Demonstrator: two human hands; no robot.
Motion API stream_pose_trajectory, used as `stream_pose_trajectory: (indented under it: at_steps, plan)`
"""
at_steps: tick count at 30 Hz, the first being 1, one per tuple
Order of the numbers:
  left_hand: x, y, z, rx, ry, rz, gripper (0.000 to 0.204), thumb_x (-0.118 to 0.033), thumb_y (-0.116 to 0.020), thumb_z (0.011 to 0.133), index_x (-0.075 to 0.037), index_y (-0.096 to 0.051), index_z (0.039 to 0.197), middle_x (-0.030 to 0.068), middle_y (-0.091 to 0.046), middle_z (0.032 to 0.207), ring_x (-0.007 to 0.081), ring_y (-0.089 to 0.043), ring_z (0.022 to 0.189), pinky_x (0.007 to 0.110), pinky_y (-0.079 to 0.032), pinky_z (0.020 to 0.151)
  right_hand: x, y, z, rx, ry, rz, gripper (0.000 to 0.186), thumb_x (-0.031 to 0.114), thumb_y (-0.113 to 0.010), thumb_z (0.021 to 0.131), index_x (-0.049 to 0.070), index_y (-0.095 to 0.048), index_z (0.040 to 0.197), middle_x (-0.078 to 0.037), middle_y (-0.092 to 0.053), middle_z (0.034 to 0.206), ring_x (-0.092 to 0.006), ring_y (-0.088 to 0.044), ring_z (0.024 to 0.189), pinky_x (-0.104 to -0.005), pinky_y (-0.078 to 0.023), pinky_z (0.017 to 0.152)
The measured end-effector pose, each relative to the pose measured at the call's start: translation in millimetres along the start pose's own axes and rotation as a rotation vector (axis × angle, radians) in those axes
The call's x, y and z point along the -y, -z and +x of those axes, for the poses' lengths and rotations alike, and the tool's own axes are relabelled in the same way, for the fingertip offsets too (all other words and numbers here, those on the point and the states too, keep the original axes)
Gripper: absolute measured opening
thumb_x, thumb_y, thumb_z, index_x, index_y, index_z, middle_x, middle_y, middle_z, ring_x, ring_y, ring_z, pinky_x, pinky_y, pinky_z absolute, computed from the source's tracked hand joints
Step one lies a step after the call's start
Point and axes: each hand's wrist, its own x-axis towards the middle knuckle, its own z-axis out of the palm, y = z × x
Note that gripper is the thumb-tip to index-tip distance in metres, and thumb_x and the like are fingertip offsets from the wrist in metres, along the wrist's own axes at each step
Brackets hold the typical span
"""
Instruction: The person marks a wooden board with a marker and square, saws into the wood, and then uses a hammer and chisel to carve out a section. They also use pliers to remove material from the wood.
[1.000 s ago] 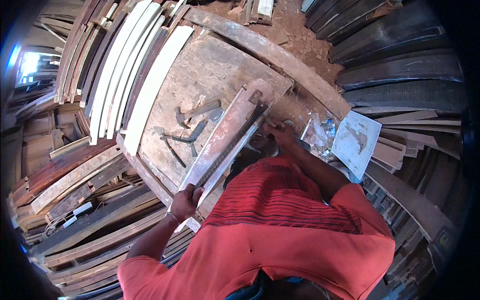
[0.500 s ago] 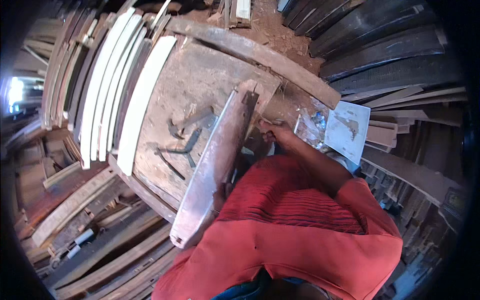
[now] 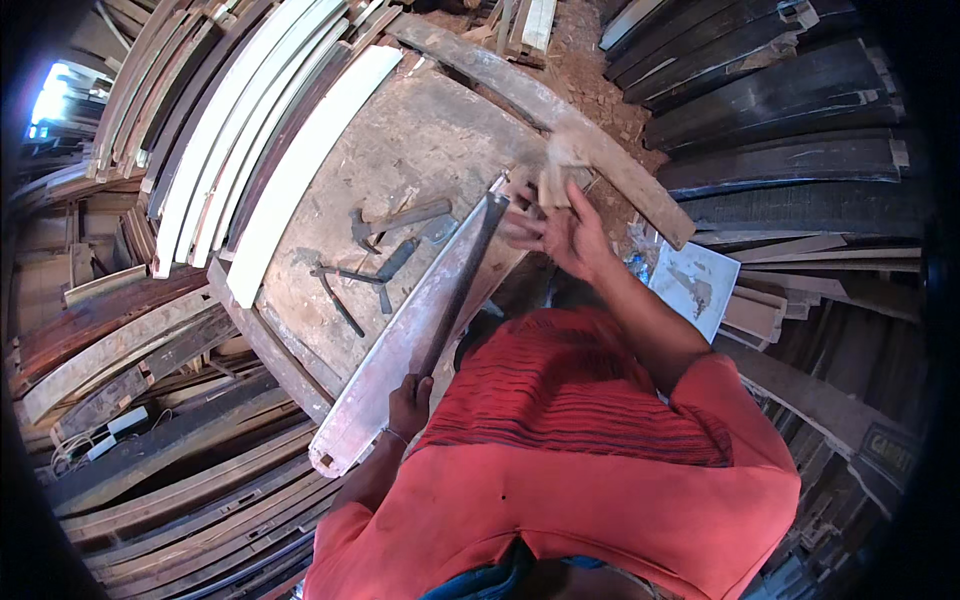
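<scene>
A long pale-reddish wooden board (image 3: 395,345) with a hole near its lower left end lies slanted across the workbench (image 3: 330,240). My left hand (image 3: 408,406) grips its dark near edge, fingers wrapped round it. At the board's far end, my right hand (image 3: 568,238) is raised with fingers and thumb spread. A tan wooden block (image 3: 555,186) is by its fingertips, smeared by motion; whether they touch it I cannot tell. Left of the board lie a claw hammer (image 3: 398,222) and a dark hand tool (image 3: 375,275) with a bent metal part.
White-faced planks (image 3: 315,180) line the bench's left side. A thick timber (image 3: 560,115) runs along its far side. Stacks of dark planks (image 3: 780,115) stand at the right, with a pale square panel (image 3: 695,285) nearer me. More timber (image 3: 180,470) is piled at lower left.
My right hand has risen from beside the board's end and its closed fingers have spread. My left hand has come into clear view on the board's edge. The board has shifted slightly.
</scene>
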Motion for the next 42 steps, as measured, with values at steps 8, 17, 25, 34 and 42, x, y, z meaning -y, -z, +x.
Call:
stream_pose_trajectory:
  at_steps: [8,17,25,34,42]
  plan:
    - [-8.9,26.9,3.6,0.083,-0.008,-0.050,0.038,-0.036,-0.062,0.102,0.000,-0.062,0.091,0.0230,-0.063,0.065,0.0438,-0.066,0.062,0.048,-0.046,0.053,12.0,9.9,50.9,-0.154,0.478,-0.150,0.049,0.039,-0.064,0.100,0.000,-0.061,0.129,-0.014,-0.070,0.117,-0.0259,-0.067,0.106,-0.0385,-0.051,0.092]
    - [-50.4,92.6,89.6,0.238,-0.038,0.079,0.054,-0.049,-0.055,0.104,0.000,-0.061,0.084,0.0262,-0.059,0.069,0.0444,-0.062,0.066,0.049,-0.047,0.064,16.8,86.3,-7.8,-0.575,0.594,-1.466,0.058,0.042,-0.085,0.081,-0.001,-0.071,0.118,-0.018,-0.073,0.112,-0.0289,-0.069,0.105,-0.0380,-0.051,0.096]
    - [-58.1,143.0,130.5,0.422,0.086,0.039,0.059,-0.054,-0.056,0.103,0.000,-0.058,0.080,0.0149,-0.052,0.062,0.0213,-0.053,0.061,0.041,-0.046,0.063,-40.6,94.2,-23.9,-0.352,0.520,-1.562,0.058,0.038,-0.089,0.075,0.006,-0.072,0.120,-0.019,-0.069,0.115,-0.0370,-0.064,0.111,-0.0445,-0.047,0.103]
    - [-109.8,183.9,143.7,0.465,0.065,0.218,0.059,-0.055,-0.057,0.102,0.000,-0.059,0.082,0.0120,-0.052,0.062,0.0195,-0.050,0.062,0.040,-0.045,0.063,-41.2,86.4,15.6,-0.228,0.584,-1.550,0.059,0.034,-0.090,0.074,0.008,-0.069,0.124,-0.016,-0.067,0.119,-0.0365,-0.062,0.114,-0.0450,-0.049,0.102]
    - [-140.6,186.4,144.8,0.521,0.258,0.056,0.055,-0.054,-0.060,0.101,-0.004,-0.057,0.079,-0.0004,-0.047,0.062,0.0103,-0.043,0.059,0.031,-0.039,0.056,-23.4,80.0,31.3,-0.144,0.531,-1.587,0.055,0.027,-0.089,0.074,0.006,-0.069,0.121,-0.016,-0.067,0.115,-0.0349,-0.065,0.110,-0.0437,-0.052,0.098]
